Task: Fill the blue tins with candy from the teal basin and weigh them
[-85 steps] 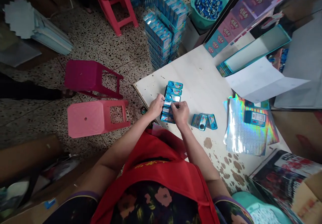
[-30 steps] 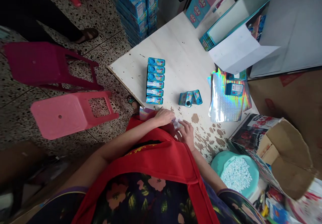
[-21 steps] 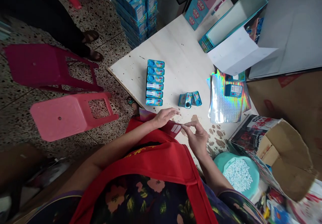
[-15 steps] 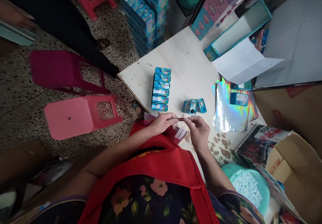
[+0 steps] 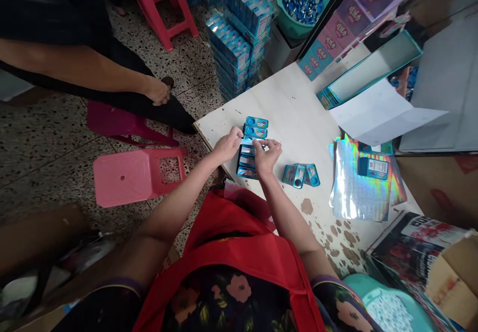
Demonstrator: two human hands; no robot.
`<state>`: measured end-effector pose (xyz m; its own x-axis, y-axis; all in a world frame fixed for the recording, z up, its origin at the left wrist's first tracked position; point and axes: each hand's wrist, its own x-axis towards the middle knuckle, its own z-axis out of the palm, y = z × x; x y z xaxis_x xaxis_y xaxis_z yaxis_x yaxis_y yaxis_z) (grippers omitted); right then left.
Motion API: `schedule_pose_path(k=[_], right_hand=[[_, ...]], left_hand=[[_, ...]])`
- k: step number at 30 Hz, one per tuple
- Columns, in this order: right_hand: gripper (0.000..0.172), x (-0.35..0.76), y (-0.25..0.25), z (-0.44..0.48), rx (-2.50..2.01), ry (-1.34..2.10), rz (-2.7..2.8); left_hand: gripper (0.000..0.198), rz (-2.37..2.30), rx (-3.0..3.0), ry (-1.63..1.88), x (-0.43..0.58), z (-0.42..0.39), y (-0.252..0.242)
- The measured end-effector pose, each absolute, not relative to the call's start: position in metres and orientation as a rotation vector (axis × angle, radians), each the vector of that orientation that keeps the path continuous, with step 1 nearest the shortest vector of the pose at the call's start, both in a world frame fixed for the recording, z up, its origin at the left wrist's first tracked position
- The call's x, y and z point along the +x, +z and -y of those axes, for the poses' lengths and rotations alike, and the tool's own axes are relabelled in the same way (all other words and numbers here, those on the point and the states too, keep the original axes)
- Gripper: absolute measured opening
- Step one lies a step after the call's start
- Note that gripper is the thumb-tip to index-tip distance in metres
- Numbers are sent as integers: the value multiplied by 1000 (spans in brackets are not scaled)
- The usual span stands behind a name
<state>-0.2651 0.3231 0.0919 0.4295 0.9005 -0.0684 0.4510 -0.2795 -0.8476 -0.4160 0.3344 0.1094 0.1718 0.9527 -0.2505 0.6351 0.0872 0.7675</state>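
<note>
A row of small blue boxes (image 5: 257,122) lies on the white table; shiny pale strips cross several boxes at its near end. Over the row's middle, a thin pale sticker strip (image 5: 247,142) is stretched between my two hands. My left hand (image 5: 226,147) pinches its left end, while my right hand (image 5: 267,156) has the other end between thumb and fingers. Whether the strip touches the box under it, I cannot tell. A dark reddish sheet (image 5: 251,198) lies at the table edge by my lap, partly covered by my red apron.
Loose blue boxes (image 5: 298,174) stand right of the row. Farther right are holographic sheets (image 5: 349,187) and an open carton (image 5: 448,267). Stacked blue packs (image 5: 233,43) and a teal basin (image 5: 287,28) stand beyond. At left, another person's hand (image 5: 159,91) hangs near a pink stool (image 5: 123,177).
Both hands have moved forward from above the reddish sheet to the row of boxes, with the strip now between them. The view has shifted, and the other person's arm reaches further in.
</note>
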Motion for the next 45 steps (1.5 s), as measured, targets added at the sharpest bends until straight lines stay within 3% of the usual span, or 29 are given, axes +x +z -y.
schedule_pose_path(k=[5, 10, 15, 18, 22, 26, 30, 37, 40, 45], right_hand=[[19, -263, 68, -338, -1896, 795, 1068], [38, -255, 60, -338, -1909, 880, 1016], [32, -255, 66, -343, -1894, 873, 1112], [22, -239, 77, -343, -1864, 976, 1093], [17, -187, 112, -298, -1760, 892, 1233], [20, -144, 136, -204, -1761, 532, 1636], [33, -134, 110, -135, -1802, 316, 2082], [45, -128, 72, -114, -1799, 254, 2326], [38, -122, 75, -110, -1720, 403, 2377], [9, -117, 86, -107, -1600, 541, 2306]], left_hand=[[19, -1588, 1505, 531, -409, -350, 78], [24, -1734, 1311, 540, -400, -332, 57], [51, -1599, 1325, 781, -387, -314, 63], [60, -1519, 1345, 706, -393, -300, 70], [47, -1781, 1588, 637, -404, -252, 82], [28, -1137, 2042, 424, -364, -201, 91], [25, -980, 2127, -85, -310, -201, 87], [29, -1023, 2090, -202, -297, -220, 85], [30, -1040, 2060, -227, -297, -221, 88], [30, -1057, 2006, -214, -293, -223, 86]])
